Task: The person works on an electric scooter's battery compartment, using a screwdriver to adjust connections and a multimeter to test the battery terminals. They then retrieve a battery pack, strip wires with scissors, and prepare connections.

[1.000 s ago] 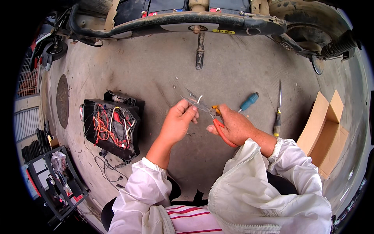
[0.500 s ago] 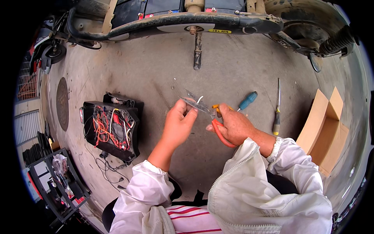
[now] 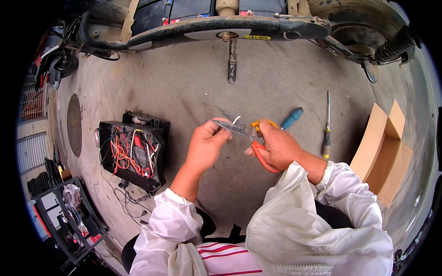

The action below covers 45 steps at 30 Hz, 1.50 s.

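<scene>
My right hand is closed around the handles of a pair of scissors, one handle yellow-orange and the other red-orange. The grey, worn blades point left and stand apart. My left hand pinches thumb against fingers right by the blades. Between the blades a short, thin white strip, perhaps a piece of wire, sticks up; its lower part is hidden by the blade and my fingers.
Left lies an open black housing full of tangled wires. A blue-handled screwdriver, a longer screwdriver and an open cardboard box lie right. A vehicle frame spans the far side. A tool case stands lower left.
The scissors' handles and blades have spread slightly farther apart. My left hand has shifted a little left and down, and the white strip still shows between the blades.
</scene>
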Available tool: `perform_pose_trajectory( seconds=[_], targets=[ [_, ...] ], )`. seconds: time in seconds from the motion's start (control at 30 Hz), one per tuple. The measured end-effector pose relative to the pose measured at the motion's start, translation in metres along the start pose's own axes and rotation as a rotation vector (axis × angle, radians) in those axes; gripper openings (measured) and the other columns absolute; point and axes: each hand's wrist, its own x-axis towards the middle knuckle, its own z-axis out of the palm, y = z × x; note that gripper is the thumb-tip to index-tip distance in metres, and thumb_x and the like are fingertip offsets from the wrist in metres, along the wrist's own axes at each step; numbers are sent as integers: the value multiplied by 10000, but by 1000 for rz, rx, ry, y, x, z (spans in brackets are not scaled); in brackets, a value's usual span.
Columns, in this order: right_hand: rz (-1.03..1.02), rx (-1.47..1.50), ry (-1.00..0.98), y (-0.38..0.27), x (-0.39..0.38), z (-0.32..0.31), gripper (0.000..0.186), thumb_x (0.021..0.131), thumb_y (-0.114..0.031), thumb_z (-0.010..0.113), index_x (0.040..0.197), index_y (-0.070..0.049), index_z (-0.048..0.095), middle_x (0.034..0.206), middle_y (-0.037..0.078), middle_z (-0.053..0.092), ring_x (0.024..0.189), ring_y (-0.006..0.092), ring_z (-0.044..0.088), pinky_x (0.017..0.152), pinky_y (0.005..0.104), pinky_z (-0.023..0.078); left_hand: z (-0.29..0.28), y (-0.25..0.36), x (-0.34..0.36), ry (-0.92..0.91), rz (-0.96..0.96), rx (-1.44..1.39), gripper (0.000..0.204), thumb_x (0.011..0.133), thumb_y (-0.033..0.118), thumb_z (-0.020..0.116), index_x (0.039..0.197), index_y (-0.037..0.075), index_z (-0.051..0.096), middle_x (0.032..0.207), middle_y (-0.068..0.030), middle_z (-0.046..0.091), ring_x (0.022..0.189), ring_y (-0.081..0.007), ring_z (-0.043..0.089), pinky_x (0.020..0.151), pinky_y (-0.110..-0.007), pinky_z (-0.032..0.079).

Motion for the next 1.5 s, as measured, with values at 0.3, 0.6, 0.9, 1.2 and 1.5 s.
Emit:
perform_pose_trajectory(
  seconds=[0.3,0.6,0.9,1.2,1.5],
  targets=[
    [-169,-124,86,14,6,3,636,788,-431,778,1154,0,487,996,205,636,889,396,636,717,441,499,-5,6,0,-106,-125,-10,100,983,125,576,1011,35,610,742,43,529,622,-44,436,564,-204,339],
    [14,35,-105,6,2,0,588,849,-442,723,1152,-1,479,898,195,640,820,342,655,714,416,499,10,26,-9,-101,21,348,308,873,258,751,820,2,590,716,25,516,684,-64,462,593,-271,401],
    [4,279,-196,25,9,23,624,886,-558,635,1040,35,513,840,220,641,788,322,647,702,409,497,22,-11,-9,227,126,378,535,814,307,818,622,52,389,568,23,397,571,-64,336,462,-286,321],
    [-26,356,-204,24,4,25,640,908,-604,584,996,25,516,822,193,623,771,293,628,697,398,493,24,-19,-10,256,110,365,578,786,304,838,617,58,343,574,27,333,579,-73,299,459,-295,295],
    [-2,445,-172,27,-2,38,520,956,-544,560,1022,-34,482,833,82,516,768,177,525,695,356,461,29,-15,-12,298,96,393,589,800,192,840,583,110,298,580,89,306,576,-40,258,460,-268,217]
  ],
)
